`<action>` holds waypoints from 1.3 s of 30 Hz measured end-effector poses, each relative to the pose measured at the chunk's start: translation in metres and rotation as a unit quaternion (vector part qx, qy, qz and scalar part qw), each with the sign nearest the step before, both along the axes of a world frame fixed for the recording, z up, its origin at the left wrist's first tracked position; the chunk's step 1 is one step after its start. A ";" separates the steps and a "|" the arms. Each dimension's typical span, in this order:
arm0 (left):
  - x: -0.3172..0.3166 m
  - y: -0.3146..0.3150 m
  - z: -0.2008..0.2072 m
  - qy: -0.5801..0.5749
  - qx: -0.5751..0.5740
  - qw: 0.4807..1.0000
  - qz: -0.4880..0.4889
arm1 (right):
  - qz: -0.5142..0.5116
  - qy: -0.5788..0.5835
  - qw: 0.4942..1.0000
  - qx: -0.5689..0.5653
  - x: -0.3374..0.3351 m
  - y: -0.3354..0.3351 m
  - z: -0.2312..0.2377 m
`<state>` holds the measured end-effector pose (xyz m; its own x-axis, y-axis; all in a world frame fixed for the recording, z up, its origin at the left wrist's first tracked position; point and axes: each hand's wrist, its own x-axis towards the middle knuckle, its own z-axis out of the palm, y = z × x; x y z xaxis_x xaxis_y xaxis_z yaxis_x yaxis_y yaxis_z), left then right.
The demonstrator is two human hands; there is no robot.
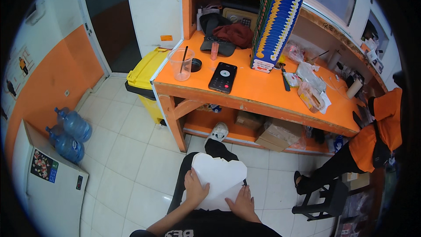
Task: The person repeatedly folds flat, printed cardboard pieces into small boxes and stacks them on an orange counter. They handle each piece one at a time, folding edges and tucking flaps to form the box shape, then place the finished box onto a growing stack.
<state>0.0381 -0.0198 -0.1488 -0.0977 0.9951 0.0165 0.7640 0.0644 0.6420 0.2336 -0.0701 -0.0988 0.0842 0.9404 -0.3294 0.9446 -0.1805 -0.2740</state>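
Across my lap lies a white card piece (219,174) with a curved, wavy far edge, maybe several layers thick. My left hand (196,188) grips its left side, with the thumb on top. At the lower right corner, my right hand (243,204) rests with fingers spread and the thumb on the card. On the orange table ahead stands a tall stack of blue cartons (278,22) with yellow and white scalloped edges. Left of that stack are a black phone (222,77) with a lit screen and a clear plastic cup (180,64) holding a black straw.
A yellow bin (151,70) stands left of the orange table (263,94). Large blue water bottles (72,129) sit by the left wall near a white fridge (57,193). At right, a person in an orange top (372,149) is beside a black stool (324,202). Cardboard boxes (276,134) fill the lower shelf.
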 end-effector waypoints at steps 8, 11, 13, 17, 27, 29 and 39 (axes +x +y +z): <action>-0.022 -0.010 0.104 -0.034 -0.104 0.895 -0.433 | -0.262 0.613 0.727 -0.162 0.048 0.042 0.026; -0.032 -0.006 0.147 -0.116 -0.052 0.922 -0.367 | -0.221 0.774 0.572 -0.159 0.048 0.055 0.063; -0.034 -0.003 0.171 -0.140 0.036 0.947 -0.287 | -0.148 0.921 0.348 -0.091 0.033 0.059 0.089; -0.032 -0.005 0.206 -0.238 0.022 0.942 -0.236 | 0.166 0.644 0.682 0.305 -0.005 0.064 0.131; -0.010 -0.016 0.185 -0.466 0.035 0.880 -0.086 | 0.210 0.471 0.812 0.273 -0.013 0.066 0.158; -0.012 -0.014 0.175 -0.563 0.010 0.822 -0.083 | 0.245 0.420 0.792 0.369 -0.012 0.063 0.155; -0.020 0.013 0.216 -0.647 -0.204 0.701 -0.223 | 0.294 0.530 0.717 0.344 -0.001 0.089 0.164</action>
